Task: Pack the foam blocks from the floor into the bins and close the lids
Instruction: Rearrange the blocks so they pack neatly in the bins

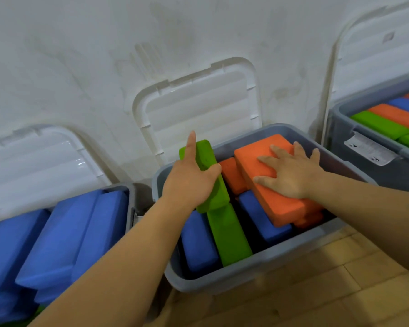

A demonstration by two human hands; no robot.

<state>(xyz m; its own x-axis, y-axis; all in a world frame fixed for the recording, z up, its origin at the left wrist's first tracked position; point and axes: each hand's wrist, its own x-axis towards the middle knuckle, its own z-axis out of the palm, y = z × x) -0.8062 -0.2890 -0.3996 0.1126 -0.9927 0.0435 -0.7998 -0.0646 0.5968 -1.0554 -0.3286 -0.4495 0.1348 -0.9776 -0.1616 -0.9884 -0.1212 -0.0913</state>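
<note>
Three grey bins stand in a row on the wooden floor (340, 279) against the white wall (80, 55), each with its lid (198, 102) tipped up against that wall. Both hands are at the middle bin (246, 272).

The left hand (189, 182) grips a green block (206, 152) at the bin's left edge. The thumb is hooked round its near side, the forefinger is stretched straight along it, and the other fingers are hidden behind it. The block is tilted: its upper end pokes above the rim at the back left corner, and its lower end rests on a second green block (229, 234) lying in the bin.

The right hand (291, 175) lies palm down with fingers straight and spread on the top orange block (281, 204). It holds nothing. That block sits slanted on the pile at the bin's right side.

Counting the middle bin, there are two green blocks. Two blue ones show, a front blue block (198, 241) at the front left corner and a middle blue block (260, 213) between the lower green and the orange pile. Orange makes at least three: the top one, a rear orange block (232, 175) toward the back, and lower orange pieces (309, 215) under its front end, too hidden to count.

The left bin (130, 201) is heaped with large blue blocks (57, 237), at least three. The right bin (354, 142) shows two lime blocks (380, 123), two orange slabs (397, 115) and one blue slab (405, 105), side by side.
</note>
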